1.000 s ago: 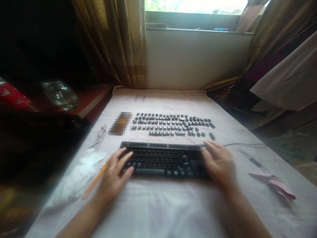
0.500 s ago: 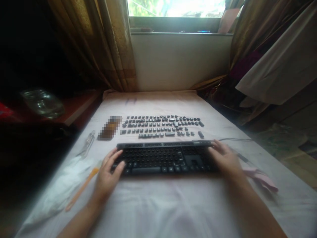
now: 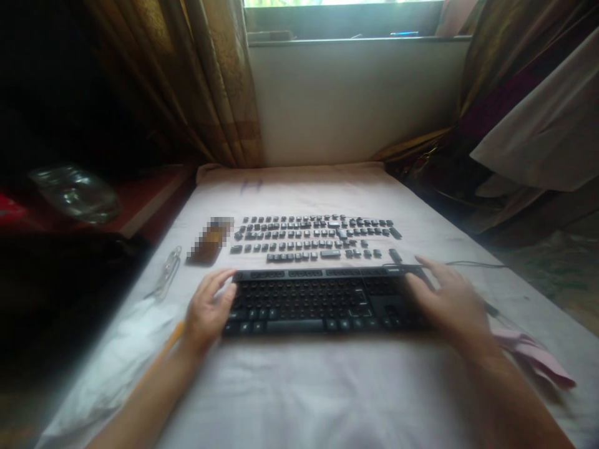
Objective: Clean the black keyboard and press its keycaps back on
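Observation:
A black keyboard (image 3: 299, 299) lies across the bed-like white surface, with many key caps off and the spacebar and some bottom-row keys in place. My left hand (image 3: 208, 308) grips its left end, fingers at the far corner and thumb along the side. At the right end, my right hand (image 3: 449, 299) is blurred, its thumb over the keyboard and index finger stretched apart past the far corner. Beyond the keyboard, several rows of loose black key caps (image 3: 299, 234) are laid out.
Left of the key caps is a pixelated brown object (image 3: 208, 242), with a clear thin item (image 3: 169, 268) nearer. An orange-handled tool (image 3: 174, 337) is partly behind my left arm, by white cloth (image 3: 116, 349). A pink cloth (image 3: 538, 355) and a cable (image 3: 477, 264) lie right.
The view has tilted down and shifted. The keyboard sits slightly further right relative to the key caps. My right hand's index finger has spread away from the keyboard's corner.

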`<control>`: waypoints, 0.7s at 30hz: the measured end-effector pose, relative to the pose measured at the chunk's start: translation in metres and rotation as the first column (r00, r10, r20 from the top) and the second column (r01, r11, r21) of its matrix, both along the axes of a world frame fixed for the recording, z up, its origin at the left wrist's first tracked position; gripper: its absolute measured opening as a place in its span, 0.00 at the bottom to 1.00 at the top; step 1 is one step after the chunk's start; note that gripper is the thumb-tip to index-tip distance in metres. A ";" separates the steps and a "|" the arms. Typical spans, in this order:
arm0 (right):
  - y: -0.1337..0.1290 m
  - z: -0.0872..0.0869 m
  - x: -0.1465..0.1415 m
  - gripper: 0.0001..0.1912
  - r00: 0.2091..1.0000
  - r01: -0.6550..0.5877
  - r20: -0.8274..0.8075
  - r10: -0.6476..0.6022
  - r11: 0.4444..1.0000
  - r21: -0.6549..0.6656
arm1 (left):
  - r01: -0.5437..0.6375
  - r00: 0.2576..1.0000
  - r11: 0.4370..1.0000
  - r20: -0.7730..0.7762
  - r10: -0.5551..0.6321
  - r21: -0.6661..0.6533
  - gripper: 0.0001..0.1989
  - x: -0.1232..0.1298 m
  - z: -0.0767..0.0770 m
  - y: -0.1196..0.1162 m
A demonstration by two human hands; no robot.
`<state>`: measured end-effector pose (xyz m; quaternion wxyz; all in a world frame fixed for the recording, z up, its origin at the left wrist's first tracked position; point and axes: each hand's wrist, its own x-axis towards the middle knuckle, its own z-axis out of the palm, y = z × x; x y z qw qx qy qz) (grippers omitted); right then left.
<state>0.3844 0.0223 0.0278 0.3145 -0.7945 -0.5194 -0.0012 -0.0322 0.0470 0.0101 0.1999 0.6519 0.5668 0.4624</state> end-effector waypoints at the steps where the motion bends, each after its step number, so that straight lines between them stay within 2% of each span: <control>1: 0.004 0.010 -0.009 0.26 0.998 -0.067 0.021 0.067 0.998 0.018 | -0.021 0.996 0.999 0.086 0.024 -0.037 0.20 0.002 0.000 0.008; 2: 0.010 0.020 -0.020 0.24 0.988 -0.157 0.014 0.157 0.987 0.027 | -0.038 0.982 0.996 0.183 0.052 -0.080 0.20 0.004 -0.001 0.016; 4: 0.024 0.038 -0.041 0.20 0.949 -0.312 -0.040 0.313 0.950 0.021 | -0.050 0.961 0.992 0.264 0.080 -0.116 0.23 0.007 -0.007 0.030; 6: 0.039 0.050 -0.063 0.17 0.904 -0.413 -0.118 0.412 0.911 0.019 | -0.047 0.939 0.988 0.332 0.093 -0.144 0.25 0.009 -0.015 0.039; 8: 0.053 0.056 -0.083 0.16 0.854 -0.488 -0.185 0.486 0.872 0.034 | -0.031 0.911 0.984 0.401 0.100 -0.174 0.27 0.008 -0.022 0.043; 11: 0.071 0.050 -0.114 0.14 0.784 -0.581 -0.238 0.573 0.813 0.042 | -0.005 0.872 0.978 0.478 0.106 -0.207 0.28 0.004 -0.029 0.041; 13: 0.082 0.041 -0.136 0.11 0.757 -0.635 -0.195 0.624 0.772 0.006 | 0.006 0.856 0.975 0.506 0.109 -0.221 0.28 0.002 -0.030 0.040; 17: 0.102 0.022 -0.176 0.08 0.724 -0.676 0.030 0.689 0.717 -0.171 | 0.034 0.824 0.971 0.556 0.106 -0.235 0.26 0.001 -0.030 0.039; 21: 0.115 0.014 -0.203 0.07 0.647 -0.669 0.245 0.722 0.691 -0.273 | 0.065 0.800 0.960 0.590 0.113 -0.272 0.27 0.004 -0.028 0.038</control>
